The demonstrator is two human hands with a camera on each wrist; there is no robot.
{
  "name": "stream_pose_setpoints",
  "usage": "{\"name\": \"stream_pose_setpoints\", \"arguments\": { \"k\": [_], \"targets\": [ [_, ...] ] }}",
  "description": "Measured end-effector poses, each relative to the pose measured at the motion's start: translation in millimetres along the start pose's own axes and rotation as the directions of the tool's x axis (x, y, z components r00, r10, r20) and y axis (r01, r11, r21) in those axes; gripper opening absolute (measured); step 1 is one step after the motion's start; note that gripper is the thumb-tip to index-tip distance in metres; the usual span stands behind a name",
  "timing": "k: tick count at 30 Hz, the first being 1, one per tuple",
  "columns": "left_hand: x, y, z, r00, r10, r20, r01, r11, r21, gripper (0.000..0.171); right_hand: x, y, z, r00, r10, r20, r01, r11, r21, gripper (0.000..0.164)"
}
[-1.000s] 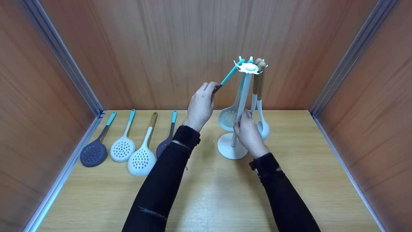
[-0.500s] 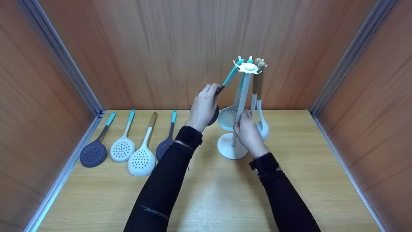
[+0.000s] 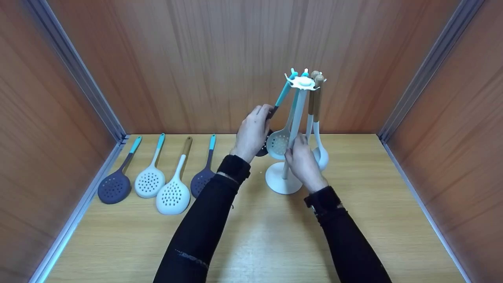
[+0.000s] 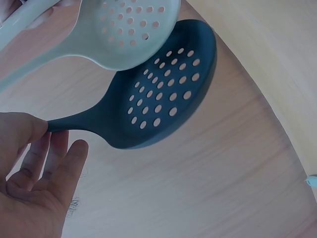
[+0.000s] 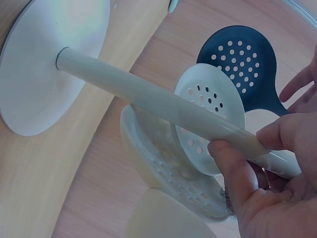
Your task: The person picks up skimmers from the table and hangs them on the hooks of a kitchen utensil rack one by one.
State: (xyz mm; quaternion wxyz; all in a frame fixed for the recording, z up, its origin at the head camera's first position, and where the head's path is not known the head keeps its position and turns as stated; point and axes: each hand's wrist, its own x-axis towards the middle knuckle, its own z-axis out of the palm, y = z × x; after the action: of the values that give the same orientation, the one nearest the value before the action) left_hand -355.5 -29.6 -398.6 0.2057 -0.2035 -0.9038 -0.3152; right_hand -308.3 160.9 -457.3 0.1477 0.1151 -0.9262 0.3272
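My left hand (image 3: 253, 131) pinches the neck of a dark perforated skimmer (image 4: 163, 94). Its turquoise handle (image 3: 283, 94) slants up to the hooked top of a white utensil stand (image 3: 284, 186), with the upper end at a hook. In the left wrist view, thumb and fingers meet at the neck while the broad head stays free. My right hand (image 3: 304, 161) grips the stand's pole (image 5: 124, 84). A pale skimmer (image 3: 278, 144) hangs beside the dark one and overlaps it in the left wrist view. Wooden-handled white utensils (image 3: 318, 100) hang on the right, partly behind my right hand.
On the table's left lie a dark skimmer (image 3: 114, 188), a white one with a turquoise handle (image 3: 150, 181), a white one with a wooden handle (image 3: 173, 198) and another dark one (image 3: 201, 181), partly behind my left sleeve. Wood-grain walls (image 3: 235, 47) enclose the table.
My left hand has moved slightly right and down, swinging the dark skimmer's head closer to the stand, behind the pale skimmer. The right hand stays on the pole.
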Motion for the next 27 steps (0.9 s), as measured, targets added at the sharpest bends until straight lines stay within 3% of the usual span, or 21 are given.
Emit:
{"name": "stream_pose_setpoints", "arguments": {
  "k": [11, 18, 27],
  "targets": [
    [-2.3, 0.6, 4.1, 1.0, -0.009, 0.017, 0.009, 1.0, -0.009, 0.031, 0.1, 0.2, -0.2, 1.0, 0.014, 0.01, -0.014, 1.0, 0.001, 0.056],
    [-5.4, 0.2, 4.8, 1.0, 0.01, 0.0, -0.01, 1.0, -0.023, 0.03, -1.8, 1.9, 0.5, 0.999, -0.044, -0.016, 0.043, 0.999, -0.029, 0.053],
    [-9.4, -1.4, 5.0, 1.0, 0.005, -0.006, -0.005, 1.0, -0.025, 0.032, -0.1, 0.8, 0.5, 1.0, -0.009, -0.003, 0.009, 1.0, -0.027, 0.057]
  ]
}}
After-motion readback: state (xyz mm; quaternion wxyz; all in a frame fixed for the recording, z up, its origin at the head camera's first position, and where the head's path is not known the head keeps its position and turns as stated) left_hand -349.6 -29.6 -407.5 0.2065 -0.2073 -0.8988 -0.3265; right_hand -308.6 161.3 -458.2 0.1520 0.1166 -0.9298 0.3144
